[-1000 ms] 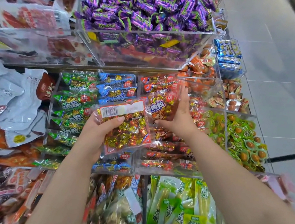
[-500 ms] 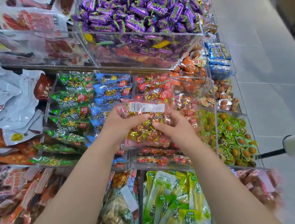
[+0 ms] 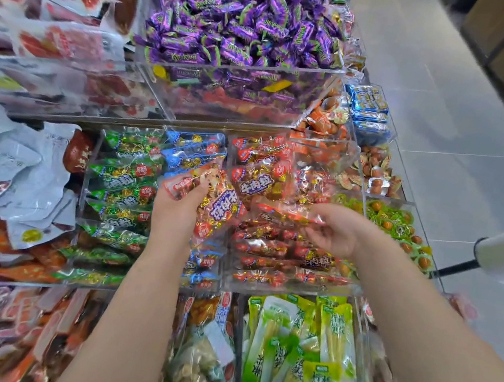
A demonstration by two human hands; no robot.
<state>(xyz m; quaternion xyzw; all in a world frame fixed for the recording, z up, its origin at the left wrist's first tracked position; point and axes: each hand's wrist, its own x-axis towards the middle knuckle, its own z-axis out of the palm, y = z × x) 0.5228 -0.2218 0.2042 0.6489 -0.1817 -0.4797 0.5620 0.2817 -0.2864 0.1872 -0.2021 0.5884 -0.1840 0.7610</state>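
The left grip is curled round a clear plastic packet of red-and-gold wrapped sweets with a purple label. The thumb lies across the packet's upper end, and the packet is held tilted above the divide between two compartments of the clear acrylic display bin. The right grip is half closed, with thumb above and bent fingers below. It pinches the clear edge of a second red-ended packet, which lies on top of the pile of red packets in the bin's right compartment. Blue packets fill the compartment under the left wrist, with green packets just beside them. Purple-wrapped sweets are heaped in the bin behind. Yellow-green pouches stand in the nearer bin, between the forearms.
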